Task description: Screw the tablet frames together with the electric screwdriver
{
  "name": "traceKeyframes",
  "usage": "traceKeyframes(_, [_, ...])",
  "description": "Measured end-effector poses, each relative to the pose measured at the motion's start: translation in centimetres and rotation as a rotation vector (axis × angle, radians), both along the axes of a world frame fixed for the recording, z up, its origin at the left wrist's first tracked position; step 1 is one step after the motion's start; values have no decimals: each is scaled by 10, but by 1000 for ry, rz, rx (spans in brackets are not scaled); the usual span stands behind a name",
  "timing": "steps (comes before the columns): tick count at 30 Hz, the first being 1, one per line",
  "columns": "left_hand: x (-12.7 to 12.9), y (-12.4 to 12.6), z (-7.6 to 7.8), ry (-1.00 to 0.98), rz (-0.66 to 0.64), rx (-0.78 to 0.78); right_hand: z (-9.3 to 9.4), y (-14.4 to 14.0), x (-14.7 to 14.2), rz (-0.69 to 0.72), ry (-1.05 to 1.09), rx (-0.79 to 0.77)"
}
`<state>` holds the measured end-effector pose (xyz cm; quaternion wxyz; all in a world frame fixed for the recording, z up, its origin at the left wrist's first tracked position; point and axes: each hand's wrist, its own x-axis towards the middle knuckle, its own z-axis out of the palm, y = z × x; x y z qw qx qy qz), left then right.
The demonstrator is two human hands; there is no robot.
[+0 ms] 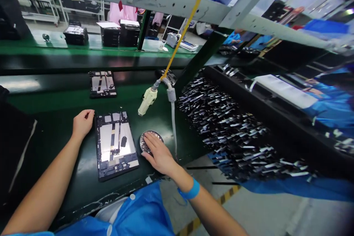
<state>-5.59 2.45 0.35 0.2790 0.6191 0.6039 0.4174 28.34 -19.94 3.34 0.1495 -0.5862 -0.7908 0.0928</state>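
1. Left hand (82, 122): loosely curled, holding nothing, touching the upper left corner of the opened tablet chassis (116, 145) on the green bench (69, 180).
2. Right hand (157, 153): fingers spread flat over the round screw dish (146, 141), just right of the chassis; nothing visibly pinched.
3. Hanging electric screwdriver (148, 100): unheld above the bench; fastening appears not yet begun.
4. Second chassis (102, 84): farther back.

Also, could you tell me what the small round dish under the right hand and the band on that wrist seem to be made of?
The round dish looks like bare metal: its rim is silvery and glinting, with small shiny parts inside, probably screws. The right hand rests its fingers on it. The wrist band looks like soft blue elastic or fabric, matte and snug; which one cannot be told.
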Motion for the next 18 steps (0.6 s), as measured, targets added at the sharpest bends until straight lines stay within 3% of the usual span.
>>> traceKeyframes(4, [1, -1, 1, 13, -5, -3, 9, -17, -1, 133, 4, -57])
traceKeyframes(9, [5, -1, 1, 27, -27, 9, 18, -34, 5, 203, -21, -137])
traceKeyframes(14, [5, 0, 0, 27, -35, 5, 16, -21, 4, 114, -49, -143])
traceKeyframes(18, [6, 0, -1, 33, -35, -6, 16, -16, 19, -40, 256, -126])
